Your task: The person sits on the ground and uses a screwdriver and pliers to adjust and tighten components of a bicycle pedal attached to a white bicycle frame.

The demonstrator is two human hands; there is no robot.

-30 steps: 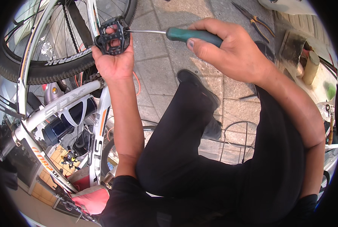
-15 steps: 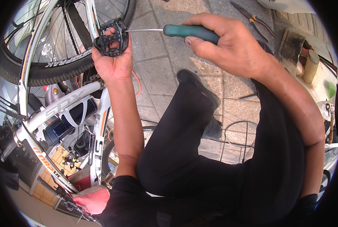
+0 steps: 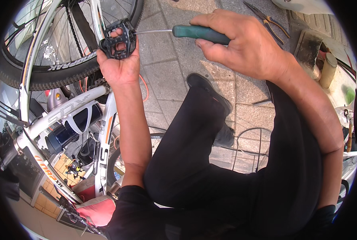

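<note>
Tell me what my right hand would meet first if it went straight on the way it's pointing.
Your right hand points left along the green-handled screwdriver, so likely the black pedal in your left hand; the shaft seems to reach the pedal's edge, though depth is unclear.

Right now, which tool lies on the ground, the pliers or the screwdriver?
The orange-and-black pliers, on the paving; the green-handled screwdriver is in the right hand.
</note>
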